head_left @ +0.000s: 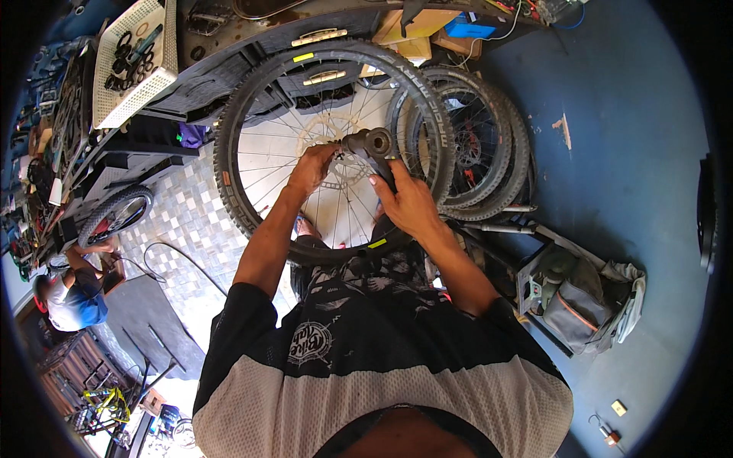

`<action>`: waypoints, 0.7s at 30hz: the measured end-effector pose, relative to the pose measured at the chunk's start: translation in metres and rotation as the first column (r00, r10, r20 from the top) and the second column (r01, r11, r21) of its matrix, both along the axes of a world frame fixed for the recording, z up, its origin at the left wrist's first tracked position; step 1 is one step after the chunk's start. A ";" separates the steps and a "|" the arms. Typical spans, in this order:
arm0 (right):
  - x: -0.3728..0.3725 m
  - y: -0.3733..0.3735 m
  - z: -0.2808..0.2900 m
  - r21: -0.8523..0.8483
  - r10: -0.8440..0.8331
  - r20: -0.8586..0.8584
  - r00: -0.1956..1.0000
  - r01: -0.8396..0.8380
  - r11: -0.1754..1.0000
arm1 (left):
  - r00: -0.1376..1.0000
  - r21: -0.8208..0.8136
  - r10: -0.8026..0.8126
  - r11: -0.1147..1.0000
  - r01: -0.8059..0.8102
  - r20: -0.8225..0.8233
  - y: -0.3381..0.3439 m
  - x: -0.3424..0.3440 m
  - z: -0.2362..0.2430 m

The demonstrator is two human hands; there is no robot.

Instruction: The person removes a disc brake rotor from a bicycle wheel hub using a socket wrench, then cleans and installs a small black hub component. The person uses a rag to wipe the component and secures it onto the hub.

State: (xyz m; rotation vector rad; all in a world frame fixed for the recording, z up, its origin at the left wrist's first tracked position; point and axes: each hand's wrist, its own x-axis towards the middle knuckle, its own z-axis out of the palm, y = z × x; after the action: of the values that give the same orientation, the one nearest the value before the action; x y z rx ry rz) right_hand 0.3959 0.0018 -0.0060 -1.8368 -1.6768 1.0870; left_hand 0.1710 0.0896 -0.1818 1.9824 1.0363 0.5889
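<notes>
A bicycle wheel (227,164) with a knobbly black tyre stands in front of me, its lower rim close to my lap. My left hand (311,169) has its fingers closed at the hub (341,149), beside the brake disc (314,131). My right hand (410,200) is wrapped round the handle of a dark grey tool (374,145) with a thick round head. The tool's head lies over the wheel's centre, close to my left fingertips. Its exact kind, and whether it touches the hub, I cannot make out.
More bicycle wheels (496,137) lean together at the right, beside a blue wall (611,153). A grey bag (584,305) rests low on that side. Far left is a workbench with a white plastic basket (164,80) of small parts. Another person (72,298) crouches near a small wheel (116,216).
</notes>
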 end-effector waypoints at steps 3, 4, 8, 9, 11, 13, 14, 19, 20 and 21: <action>0.000 0.004 0.000 -0.060 0.030 -0.020 0.999 -0.031 0.998 | 0.999 0.091 0.027 0.996 -0.024 -0.027 -0.001 0.000 -0.010; -0.001 0.004 0.000 -0.060 0.051 0.015 0.999 -0.050 0.997 | 0.995 0.080 0.025 0.997 -0.018 -0.093 -0.001 0.000 -0.012; -0.004 0.005 -0.002 -0.070 0.071 0.015 0.997 -0.070 0.995 | 0.979 0.113 0.094 0.991 -0.074 -0.179 -0.004 -0.002 -0.012; -0.005 0.004 -0.003 -0.073 0.059 -0.022 0.998 -0.060 0.996 | 0.980 0.100 0.096 0.992 -0.079 -0.174 -0.004 -0.002 -0.012; -0.006 0.004 -0.004 -0.075 0.065 -0.004 0.998 -0.065 0.995 | 0.980 0.130 0.107 0.988 -0.086 -0.165 -0.004 -0.002 -0.011; -0.006 0.004 -0.004 -0.079 0.063 0.006 0.998 -0.062 0.995 | 0.977 0.192 0.117 0.978 -0.082 -0.177 -0.005 -0.001 -0.012; -0.006 0.004 -0.004 -0.080 0.062 0.006 0.998 -0.061 0.995 | 0.981 0.217 0.117 0.973 -0.081 -0.158 -0.005 -0.001 -0.013; -0.005 0.005 -0.005 -0.096 0.066 0.013 0.998 -0.064 0.993 | 0.983 0.181 0.087 0.982 -0.057 -0.162 -0.006 -0.002 -0.018; -0.005 0.005 -0.006 -0.090 0.068 0.015 0.998 -0.067 0.994 | 0.983 0.195 0.093 0.979 -0.062 -0.157 -0.006 -0.001 -0.019; -0.005 0.005 -0.007 -0.092 0.072 0.023 0.997 -0.069 0.993 | 0.983 0.196 0.094 0.979 -0.063 -0.155 -0.006 -0.001 -0.020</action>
State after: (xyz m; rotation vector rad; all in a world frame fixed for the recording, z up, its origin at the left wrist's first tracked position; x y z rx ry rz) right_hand 0.3910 0.0065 -0.0125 -1.8680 -1.7458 1.1913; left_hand 0.1697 0.0834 -0.2020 2.1945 1.2014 0.5939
